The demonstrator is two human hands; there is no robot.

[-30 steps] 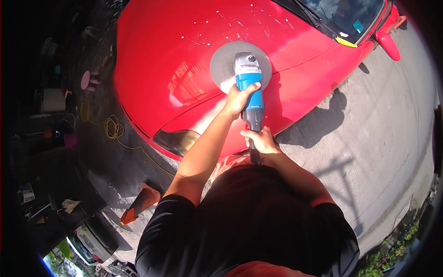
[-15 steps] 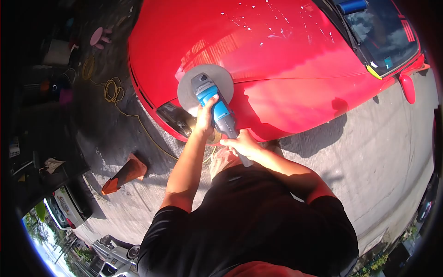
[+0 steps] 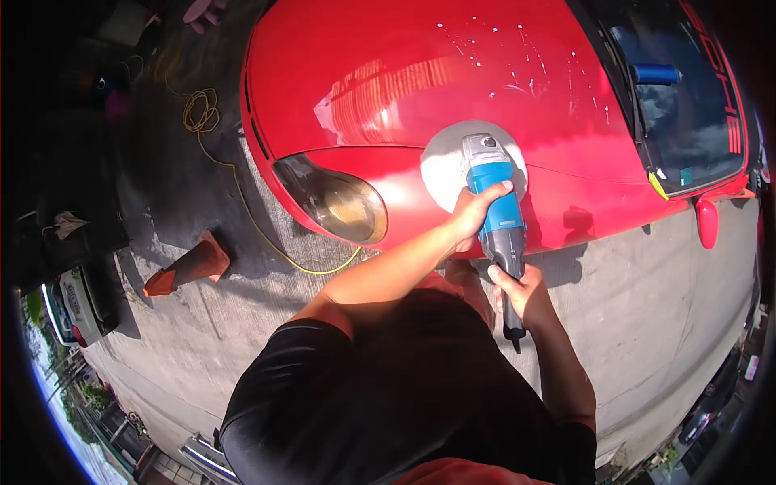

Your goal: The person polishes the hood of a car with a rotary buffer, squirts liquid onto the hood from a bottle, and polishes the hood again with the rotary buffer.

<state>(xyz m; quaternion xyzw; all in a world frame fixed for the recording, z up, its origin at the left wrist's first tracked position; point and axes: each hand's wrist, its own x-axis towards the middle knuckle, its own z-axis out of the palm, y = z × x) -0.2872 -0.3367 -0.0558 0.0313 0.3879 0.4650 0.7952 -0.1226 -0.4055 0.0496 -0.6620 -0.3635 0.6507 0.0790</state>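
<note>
A blue and black power polisher [image 3: 495, 202] with a silver head lies over the red car hood [image 3: 372, 48], its wide round pale pad [image 3: 443, 166] flat against the paint near the hood's side edge. My left hand [image 3: 477, 212] is wrapped round the blue body just behind the head. Farther back, my right hand [image 3: 524, 293] grips the black rear handle. White drops [image 3: 477, 61] dot the hood beyond the pad. Left of the polisher is the headlight [image 3: 339, 202].
A yellow cord [image 3: 242, 194] runs over the ground from a coil. An orange cone [image 3: 190, 263] lies at the left. The windshield [image 3: 679, 105] carries a blue roll [image 3: 655, 74]; a side mirror [image 3: 707, 224] juts out at the right.
The polisher first moved left toward the headlight, then back right along the hood's side. Both hands have stayed on it. The view has shifted, and more windshield shows.
</note>
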